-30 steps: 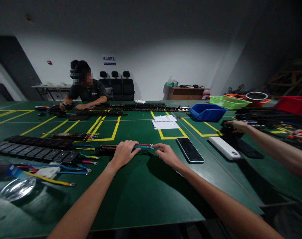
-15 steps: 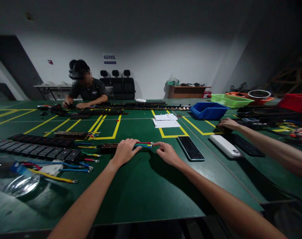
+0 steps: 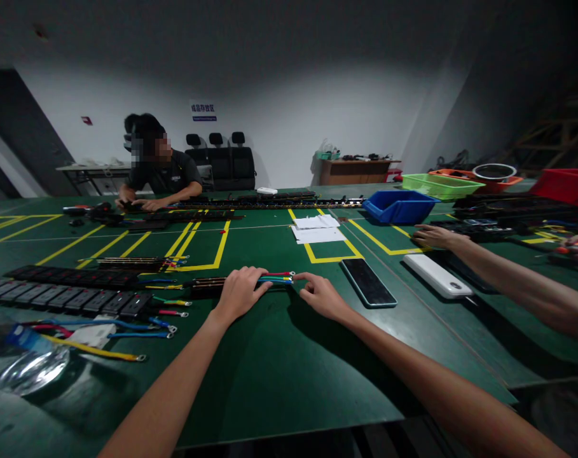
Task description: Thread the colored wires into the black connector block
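My left hand (image 3: 240,294) lies over a dark strip (image 3: 206,284) with copper-coloured bars, its fingers across the far side and its thumb along the near side. Red, blue, green and yellow cables (image 3: 278,278) come out past the thumb, tipped with ring terminals. My right hand (image 3: 321,295) has its index finger stretched out to those terminals, the other fingers curled and apparently holding nothing. Whether the fingertip touches them I cannot tell. A smartphone (image 3: 369,283) lies on the green table to the right of this hand.
Black segmented strips (image 3: 60,294) and lugged cables (image 3: 98,350) lie at left, near a shiny clear object (image 3: 34,369). A white device (image 3: 436,275) and another person's arm (image 3: 503,273) are at right. Paper (image 3: 320,229) and a blue bin (image 3: 400,207) stand farther back; a co-worker (image 3: 162,172) sits opposite.
The view has shifted slightly. Both my hands stay in almost the same place at the strip and cable ends. The other person's hand at right has moved slightly by the white device.
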{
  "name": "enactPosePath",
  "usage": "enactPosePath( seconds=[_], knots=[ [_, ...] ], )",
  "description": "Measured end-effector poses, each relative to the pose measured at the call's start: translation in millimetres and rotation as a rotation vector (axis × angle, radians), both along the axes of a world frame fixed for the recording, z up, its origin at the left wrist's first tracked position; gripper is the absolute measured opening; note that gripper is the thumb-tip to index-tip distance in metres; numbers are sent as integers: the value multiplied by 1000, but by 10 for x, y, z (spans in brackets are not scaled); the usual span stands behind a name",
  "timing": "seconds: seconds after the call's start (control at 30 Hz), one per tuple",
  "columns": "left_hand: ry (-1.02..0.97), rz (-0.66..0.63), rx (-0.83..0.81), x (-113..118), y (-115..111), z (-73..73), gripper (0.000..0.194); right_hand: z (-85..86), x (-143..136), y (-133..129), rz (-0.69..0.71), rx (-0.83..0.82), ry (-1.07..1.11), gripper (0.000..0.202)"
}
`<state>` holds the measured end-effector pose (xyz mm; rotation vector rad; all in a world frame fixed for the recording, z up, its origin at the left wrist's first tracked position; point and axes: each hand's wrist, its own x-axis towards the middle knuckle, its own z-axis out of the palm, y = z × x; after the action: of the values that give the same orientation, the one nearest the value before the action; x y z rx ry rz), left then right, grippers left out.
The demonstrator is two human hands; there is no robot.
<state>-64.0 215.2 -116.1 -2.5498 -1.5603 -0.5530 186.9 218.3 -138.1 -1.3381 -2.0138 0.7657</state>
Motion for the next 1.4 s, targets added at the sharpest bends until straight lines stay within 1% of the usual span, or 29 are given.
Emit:
enactPosePath(
  seconds=[0.17,0.53,0.9,1.07,1.4],
  knots=[
    [-12,-15,29,1,3,-8,37,3,3,-1,6,6,-9,47],
    [-29,-11,65,-31,11,-59,37,67,-10,-29,7,1,-5,44],
    [-52,-28,42,-43,8,-48,38,64,-3,-30,23,0,6,43],
    [-44,-21,28,-40,2,-31,37,90,0,-42,30,-21,14,43],
    [-21,-15,28,-23,-5,-20,34,69,8,-35,42,-31,17,44]
  ],
)
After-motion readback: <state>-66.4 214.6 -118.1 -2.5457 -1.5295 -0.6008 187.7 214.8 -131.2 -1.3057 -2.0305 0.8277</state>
